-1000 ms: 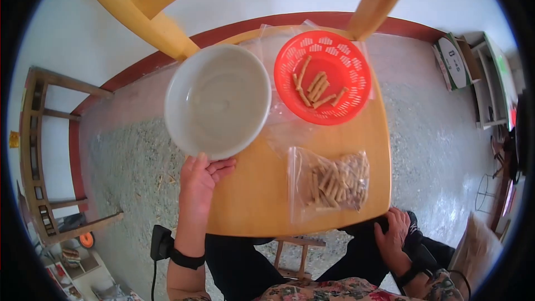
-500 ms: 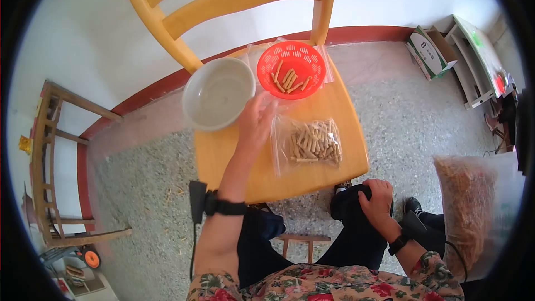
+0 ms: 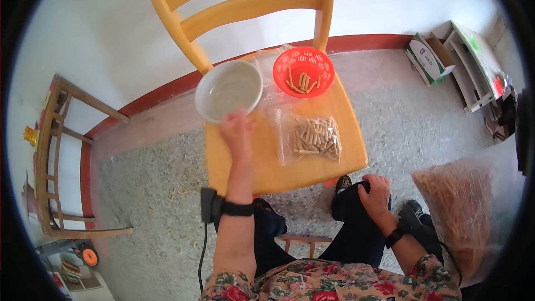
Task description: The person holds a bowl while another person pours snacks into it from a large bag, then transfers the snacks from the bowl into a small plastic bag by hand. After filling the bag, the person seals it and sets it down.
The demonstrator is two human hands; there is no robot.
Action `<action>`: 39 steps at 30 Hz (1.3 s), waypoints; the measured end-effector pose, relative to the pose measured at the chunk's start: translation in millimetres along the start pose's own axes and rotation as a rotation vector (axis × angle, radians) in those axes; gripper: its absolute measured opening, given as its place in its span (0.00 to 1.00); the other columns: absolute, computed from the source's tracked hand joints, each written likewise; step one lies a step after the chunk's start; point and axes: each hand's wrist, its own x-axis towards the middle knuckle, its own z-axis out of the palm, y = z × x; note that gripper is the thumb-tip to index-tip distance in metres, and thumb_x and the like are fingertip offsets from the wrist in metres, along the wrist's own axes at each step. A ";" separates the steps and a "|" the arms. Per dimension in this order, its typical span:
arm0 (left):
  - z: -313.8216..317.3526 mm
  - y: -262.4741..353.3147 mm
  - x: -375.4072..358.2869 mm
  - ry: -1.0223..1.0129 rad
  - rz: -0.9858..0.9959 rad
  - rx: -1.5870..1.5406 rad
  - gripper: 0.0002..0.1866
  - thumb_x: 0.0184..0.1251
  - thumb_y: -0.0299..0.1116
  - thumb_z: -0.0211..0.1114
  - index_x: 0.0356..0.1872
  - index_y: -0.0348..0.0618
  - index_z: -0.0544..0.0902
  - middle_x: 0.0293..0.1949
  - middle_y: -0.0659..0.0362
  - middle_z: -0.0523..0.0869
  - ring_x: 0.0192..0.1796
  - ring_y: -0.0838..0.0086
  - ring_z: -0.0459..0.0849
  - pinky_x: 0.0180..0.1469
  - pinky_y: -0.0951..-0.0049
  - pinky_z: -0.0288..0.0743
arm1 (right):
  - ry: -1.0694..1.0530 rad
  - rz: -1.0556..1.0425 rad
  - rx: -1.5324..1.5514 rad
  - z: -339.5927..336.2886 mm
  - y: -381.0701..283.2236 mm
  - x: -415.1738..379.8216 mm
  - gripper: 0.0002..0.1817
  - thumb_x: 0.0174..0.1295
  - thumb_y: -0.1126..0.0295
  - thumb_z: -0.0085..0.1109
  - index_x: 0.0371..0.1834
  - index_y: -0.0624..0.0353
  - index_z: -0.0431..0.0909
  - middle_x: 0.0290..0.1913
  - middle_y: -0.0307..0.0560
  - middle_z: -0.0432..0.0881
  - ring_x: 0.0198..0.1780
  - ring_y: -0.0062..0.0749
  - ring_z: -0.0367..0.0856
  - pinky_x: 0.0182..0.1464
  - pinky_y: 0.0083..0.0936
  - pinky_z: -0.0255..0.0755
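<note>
My left hand is over the front edge of a pale grey bowl; its fingers are smeared by motion, so I cannot make out whether they hold anything. To the right of the bowl, a red plastic basket contains several tan stick-like pieces. In front of the basket lies a clear zip bag full of similar short pieces. All of these are on the seat of a wooden chair. My right hand rests on my knee, fingers stretched out, holding nothing.
Clear plastic film lies beneath the basket. A large transparent sack of brownish sticks stands at my right. A wooden frame leans by the left wall. A carton and a white shelf unit are at the back right.
My left hand has moved from beside the basket, left and toward me, to the bowl's front rim. My right hand stays on my knee. The whole view has shifted slightly.
</note>
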 end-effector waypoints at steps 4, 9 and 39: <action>-58.0 -7.5 14.4 0.184 -0.359 -0.211 0.15 0.55 0.40 0.65 0.28 0.38 0.72 0.20 0.56 0.76 0.20 0.70 0.80 0.18 0.80 0.72 | 0.022 -0.009 0.007 0.9 -5.7 0.9 0.09 0.43 0.69 0.60 0.29 0.58 0.75 0.30 0.46 0.77 0.38 0.41 0.74 0.46 0.35 0.62; -57.5 -4.7 44.8 0.083 -0.389 -0.276 0.12 0.54 0.35 0.59 0.29 0.34 0.73 0.20 0.55 0.78 0.21 0.68 0.80 0.22 0.75 0.74 | 0.023 -0.029 0.015 9.0 -12.1 0.2 0.09 0.44 0.68 0.59 0.30 0.58 0.75 0.30 0.45 0.77 0.38 0.39 0.74 0.47 0.35 0.62; 56.9 135.0 -74.7 -0.436 -0.124 -0.381 0.09 0.51 0.31 0.58 0.22 0.32 0.78 0.16 0.55 0.79 0.12 0.74 0.75 0.14 0.79 0.68 | 0.035 0.011 0.133 15.0 -21.1 -3.5 0.11 0.48 0.65 0.53 0.32 0.59 0.76 0.31 0.49 0.79 0.39 0.44 0.76 0.43 0.39 0.66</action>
